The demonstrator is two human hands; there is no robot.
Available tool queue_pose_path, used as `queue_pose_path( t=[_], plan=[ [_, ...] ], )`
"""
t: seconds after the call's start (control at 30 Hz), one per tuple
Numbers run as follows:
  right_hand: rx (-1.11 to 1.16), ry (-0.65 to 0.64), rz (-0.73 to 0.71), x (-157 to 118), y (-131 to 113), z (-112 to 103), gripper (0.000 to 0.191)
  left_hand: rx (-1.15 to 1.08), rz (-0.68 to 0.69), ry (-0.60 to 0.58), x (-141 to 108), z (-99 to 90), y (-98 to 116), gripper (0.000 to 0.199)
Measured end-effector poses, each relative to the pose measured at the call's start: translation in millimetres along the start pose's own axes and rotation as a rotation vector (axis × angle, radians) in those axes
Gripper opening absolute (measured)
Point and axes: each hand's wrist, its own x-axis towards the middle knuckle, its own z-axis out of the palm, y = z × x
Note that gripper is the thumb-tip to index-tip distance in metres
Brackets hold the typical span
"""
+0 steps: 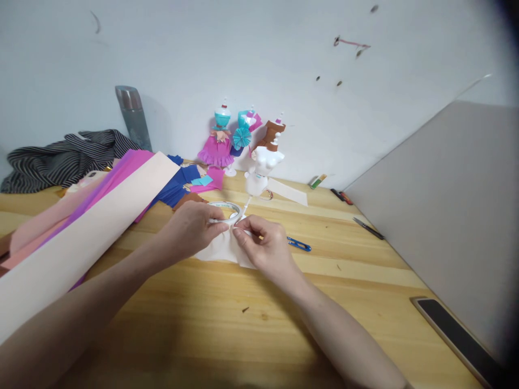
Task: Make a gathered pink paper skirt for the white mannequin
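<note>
In the head view, the pale sheet (219,252) is laid on the worktop (348,324), just in front of the tape roll (223,205). Its upper edge is pinched between closed fingertips by the left hand (190,229) and the right hand (270,248); whether the roll is also gripped by the left cannot be told. The sheet should prove light, soft and easily creased or torn, best held flat near its edges. A white dress form (265,162) is stood behind. The worktop is wood-grained, apparently smooth, and backed by a marked, pale wall (182,48).
</note>
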Motion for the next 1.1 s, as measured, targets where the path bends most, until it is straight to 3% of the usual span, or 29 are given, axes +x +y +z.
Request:
queue_pose_path(
  t=[0.23, 0.67, 1.1],
  plan=[
    [0.089, -0.014, 0.084, 2.7, 5.2, 3.1, 0.020, 0.008, -0.009, -0.026, -0.7, -2.7, 4.5, 0.022],
    [0.178, -0.048, 0.050, 0.1, 2.8, 3.1, 0.014, -0.003, 0.022, -0.006, -1.2, 0.3, -0.2, 0.021],
    [0.122, 0.017, 0.095, 2.7, 9.6, 3.7, 0.017, 0.015, 0.039, 0.008, -1.0, -1.7, 3.2, 0.021]
  ],
)
